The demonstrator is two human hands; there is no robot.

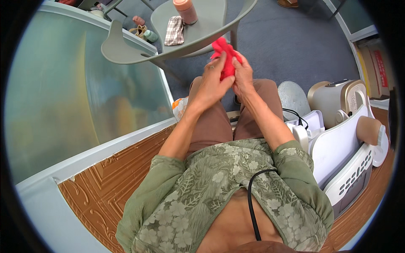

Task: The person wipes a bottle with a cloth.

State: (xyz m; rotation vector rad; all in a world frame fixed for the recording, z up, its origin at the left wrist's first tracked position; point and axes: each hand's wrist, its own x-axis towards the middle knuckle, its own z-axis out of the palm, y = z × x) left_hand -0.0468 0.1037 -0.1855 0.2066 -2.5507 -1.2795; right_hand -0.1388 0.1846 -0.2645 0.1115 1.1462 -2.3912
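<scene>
A bright red cloth (228,63), bunched up, is held in the air above my knees. My left hand (212,76) grips its near left side, with the fingers reaching up along it and a ring showing on one finger. On the right side my right hand (243,74) pinches the same cloth, thumb on top. The lower part of the cloth disappears between the two hands. Just beyond stands a grey plastic chair (208,14). Its seat carries a pink bottle (186,12) and a folded plaid cloth (174,31).
A frosted glass partition (95,85) runs along my left. On my right stand white appliance parts (338,148) and a white-and-gold appliance (337,96), with a black cable (299,115). A teal bottle (150,36) and a bag (139,31) lie beyond the chair. Someone's shoe (288,3) shows at the top.
</scene>
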